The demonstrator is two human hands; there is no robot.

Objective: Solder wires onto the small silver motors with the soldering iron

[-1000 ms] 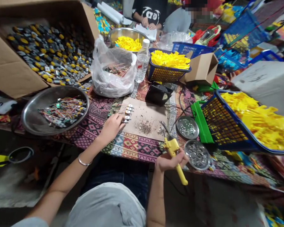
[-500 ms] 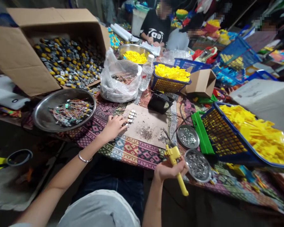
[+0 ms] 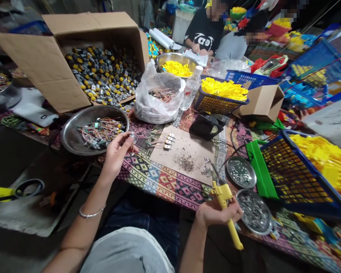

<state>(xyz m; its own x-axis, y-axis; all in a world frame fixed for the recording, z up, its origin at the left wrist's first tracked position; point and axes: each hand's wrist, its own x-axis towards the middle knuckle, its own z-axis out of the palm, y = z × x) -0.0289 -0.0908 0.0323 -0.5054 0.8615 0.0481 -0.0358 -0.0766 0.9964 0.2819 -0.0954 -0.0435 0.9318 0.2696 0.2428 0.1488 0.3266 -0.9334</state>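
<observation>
My left hand is pinched round a small wired motor, raised beside the steel bowl of wired parts; the fingers cover much of it. My right hand is wrapped round a yellow soldering gun, its tip pointing up and left over the cardboard sheet. On that sheet several wired motors lie in a row, wires to the left. Dark crumbs and silvery bits are scattered nearer the gun.
A carton of motors stands back left, next to a plastic bag of wires. Small metal dishes and a blue basket of yellow parts are on the right. A black fan sits behind the sheet. A co-worker sits opposite.
My left hand has lifted a motor from the near end of the row and moved left with it. My right hand keeps its grip on the soldering gun. The view has turned left.
</observation>
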